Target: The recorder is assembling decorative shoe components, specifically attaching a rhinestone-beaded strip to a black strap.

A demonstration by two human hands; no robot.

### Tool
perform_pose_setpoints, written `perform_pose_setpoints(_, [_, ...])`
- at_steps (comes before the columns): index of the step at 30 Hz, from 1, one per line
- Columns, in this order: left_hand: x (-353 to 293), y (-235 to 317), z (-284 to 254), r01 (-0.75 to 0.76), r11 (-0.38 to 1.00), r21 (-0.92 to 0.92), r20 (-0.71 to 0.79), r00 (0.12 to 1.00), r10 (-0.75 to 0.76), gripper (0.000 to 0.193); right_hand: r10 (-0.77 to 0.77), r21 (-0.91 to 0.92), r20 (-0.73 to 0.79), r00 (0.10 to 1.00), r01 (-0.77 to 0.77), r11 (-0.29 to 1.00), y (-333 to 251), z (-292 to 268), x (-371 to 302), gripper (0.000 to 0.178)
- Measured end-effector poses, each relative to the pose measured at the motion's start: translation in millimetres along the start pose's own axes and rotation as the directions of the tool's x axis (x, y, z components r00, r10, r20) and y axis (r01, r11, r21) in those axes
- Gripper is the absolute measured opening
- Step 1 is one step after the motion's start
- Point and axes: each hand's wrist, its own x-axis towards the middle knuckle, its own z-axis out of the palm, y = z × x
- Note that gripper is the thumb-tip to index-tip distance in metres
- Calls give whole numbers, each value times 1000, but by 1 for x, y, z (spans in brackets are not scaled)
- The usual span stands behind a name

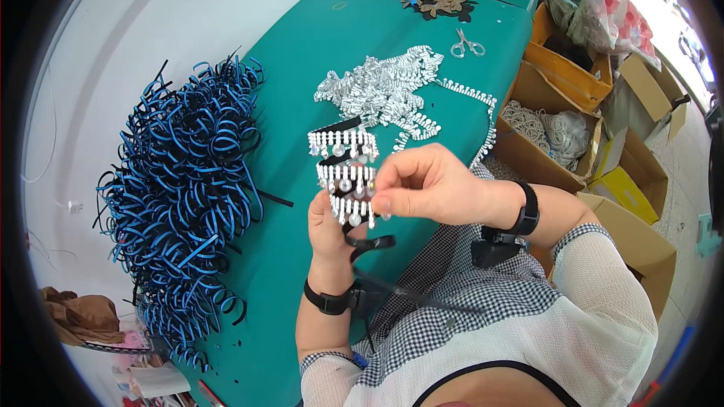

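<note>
My left hand (325, 227) is closed and upright in front of me, with a silver rhinestone trim (343, 173) on a black band wound in several loops about its fingers. The loops hide most of those fingers. My right hand (430, 185) pinches the trim's right edge between thumb and fingertips. A loose black strap end (371, 243) dangles below the loops. Just beyond my hands, a heap of silver trim (381, 87) lies on the green table (286, 53). One strand of it runs right and down along the table edge.
A large pile of curled blue-and-black straps (185, 196) covers the left side. Small scissors (467, 45) lie beyond the silver heap. Brown and gold pieces (437, 1) sit at the far end. Cardboard boxes (543, 90), one with white cord (554, 130), stand right of the table.
</note>
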Motion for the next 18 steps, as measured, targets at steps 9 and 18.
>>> perform_pose_setpoints(9, [-3, 17, -1, -199, 666, 719, 45, 970, 241, 13, 91, -143, -30, 995, -94, 985, -21, -25, 8, 16])
perform_pose_setpoints(18, [0, 40, 31, -440, 103, 892, 394, 869, 300, 28, 13, -587, 57, 998, 23, 809, -8, -31, 16, 14])
